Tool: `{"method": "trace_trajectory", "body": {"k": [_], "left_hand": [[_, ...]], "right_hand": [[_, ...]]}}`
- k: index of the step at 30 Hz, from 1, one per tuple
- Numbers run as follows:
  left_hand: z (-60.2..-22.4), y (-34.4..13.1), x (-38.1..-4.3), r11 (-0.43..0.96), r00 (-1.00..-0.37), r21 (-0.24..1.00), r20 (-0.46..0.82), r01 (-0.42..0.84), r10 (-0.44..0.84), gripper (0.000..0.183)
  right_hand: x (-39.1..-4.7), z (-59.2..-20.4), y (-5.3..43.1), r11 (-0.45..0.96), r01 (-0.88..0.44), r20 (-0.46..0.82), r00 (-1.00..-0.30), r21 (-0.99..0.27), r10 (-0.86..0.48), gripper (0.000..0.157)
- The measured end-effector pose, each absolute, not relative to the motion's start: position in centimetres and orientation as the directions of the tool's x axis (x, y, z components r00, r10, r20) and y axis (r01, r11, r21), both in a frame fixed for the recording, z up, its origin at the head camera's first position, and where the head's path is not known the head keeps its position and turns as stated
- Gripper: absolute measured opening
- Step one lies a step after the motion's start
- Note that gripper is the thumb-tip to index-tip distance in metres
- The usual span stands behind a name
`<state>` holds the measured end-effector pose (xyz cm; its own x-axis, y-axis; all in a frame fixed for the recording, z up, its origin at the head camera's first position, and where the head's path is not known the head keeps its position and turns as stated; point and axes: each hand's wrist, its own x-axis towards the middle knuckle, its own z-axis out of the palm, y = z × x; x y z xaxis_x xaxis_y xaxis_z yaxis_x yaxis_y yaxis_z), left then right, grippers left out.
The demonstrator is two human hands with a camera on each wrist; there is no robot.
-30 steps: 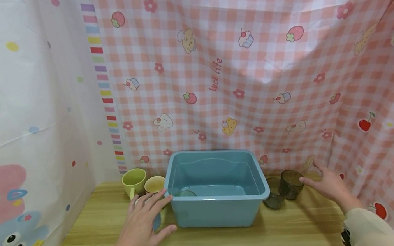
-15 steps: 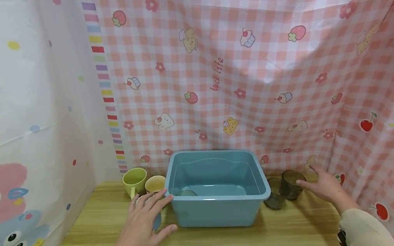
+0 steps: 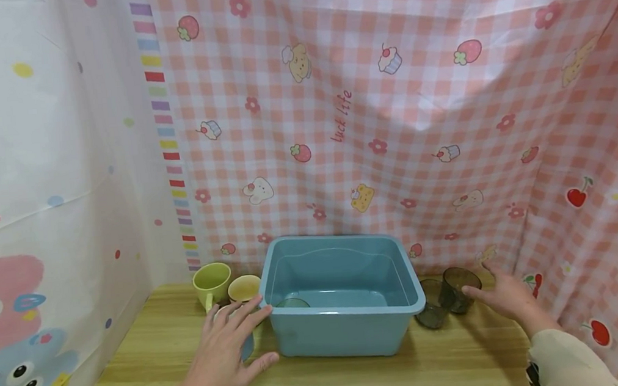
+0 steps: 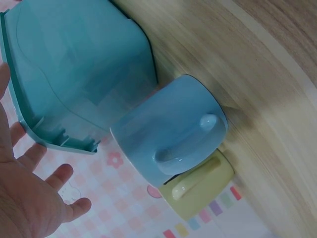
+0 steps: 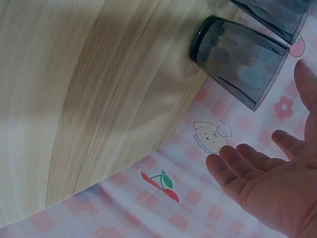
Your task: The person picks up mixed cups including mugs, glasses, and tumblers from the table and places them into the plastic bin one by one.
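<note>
My left hand [image 3: 224,354] reaches over the left side of a blue plastic tub [image 3: 343,336], fingers spread and fingertips right at its rim. Under that hand stands a blue mug [image 4: 168,119], mostly hidden in the head view. A green mug [image 3: 212,279] and a yellow cup [image 3: 244,289] are just beyond. On the right, my right hand [image 3: 508,298] has its fingers extended beside a dark see-through glass [image 3: 460,290], thumb near its rim. A second dark glass [image 3: 432,316] stands between that one and the tub. In the right wrist view a gap shows between hand and glass.
Inside the tub, at its left end, is a clear glass [image 3: 292,303]. All of this stands on a wood-grain table [image 3: 440,371]. A pink checked cloth [image 3: 340,172] hangs behind and on the right, a white patterned one [image 3: 56,209] on the left.
My right hand has shifted a little left, closer to the nearer dark glass. The left hand keeps its place at the tub's rim, and the cups and glasses have not moved.
</note>
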<state>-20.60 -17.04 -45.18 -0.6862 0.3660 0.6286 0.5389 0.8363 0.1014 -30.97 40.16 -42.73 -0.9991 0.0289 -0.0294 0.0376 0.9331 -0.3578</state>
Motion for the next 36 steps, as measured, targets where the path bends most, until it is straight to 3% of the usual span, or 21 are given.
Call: {"method": "trace_trajectory", "body": {"k": [7, 14, 36], "left_hand": [[-45.2, -17.1, -20.7, 0.835, -0.683, 0.103, 0.633, 0.541, 0.365, 0.073], [-45.3, -17.1, -20.7, 0.835, -0.684, 0.105, 0.632, 0.541, 0.364, 0.074], [-45.2, -17.0, -20.7, 0.827, -0.674, 0.117, 0.646, 0.550, 0.357, 0.073]], "right_hand": [[-31.1, -43.2, 40.1, 0.927, 0.029, -0.019, -1.000, -0.374, 0.024, 0.110], [-30.9, -43.3, 39.7, 0.923, 0.037, -0.029, -0.999, -0.382, 0.028, 0.116], [-31.5, -44.1, 39.3, 0.914, 0.024, -0.038, -0.999, -0.404, 0.010, 0.113]]}}
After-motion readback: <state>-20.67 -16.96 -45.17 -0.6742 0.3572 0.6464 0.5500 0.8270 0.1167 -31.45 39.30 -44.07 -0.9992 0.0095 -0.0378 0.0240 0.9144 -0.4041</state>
